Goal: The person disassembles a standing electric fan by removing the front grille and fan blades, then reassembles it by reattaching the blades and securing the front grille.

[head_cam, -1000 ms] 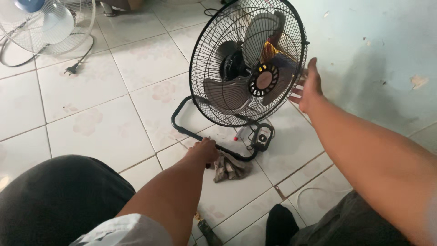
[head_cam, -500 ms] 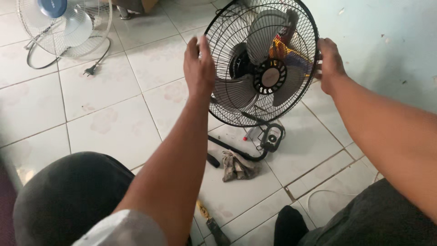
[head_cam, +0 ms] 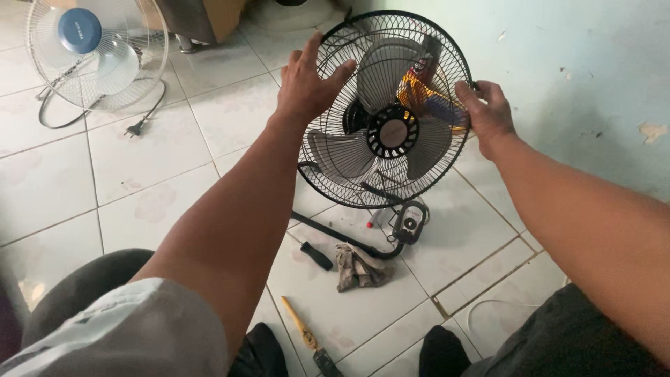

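Head view: black floor fan (head_cam: 391, 119) stands on the tiled floor (head_cam: 139, 202), tilted back near the blue wall (head_cam: 593, 63). Left hand (head_cam: 307, 84) lies spread on the upper left of the wire guard (head_cam: 328, 174), fingers (head_cam: 342, 70) open and flat on the wires, not closed around anything. Right hand (head_cam: 488, 108) sits at the guard's right rim, fingers curled on the rim wire, gripping it. Grey blades (head_cam: 342, 150) and black hub (head_cam: 393, 131) lie just behind the wires, between the two sets of fingers. Below the fingers: tube stand (head_cam: 335, 234) with a control knob box (head_cam: 408, 225), a grey rag (head_cam: 357, 267) touching the stand, a black handle (head_cam: 316, 255) just beside the rag, a yellow-handled screwdriver (head_cam: 301, 327) nearer the knees. Well left of the left fingers: a white fan (head_cam: 94, 52) with a blue hub and its plug (head_cam: 136, 128) on the floor.

Handling, as judged: metal guard is stiff but thin wires may flex; fan looks moderately heavy and bottom-weighted by the stand. Best hold is the outer rim ring at opposite sides, not the thin spokes.
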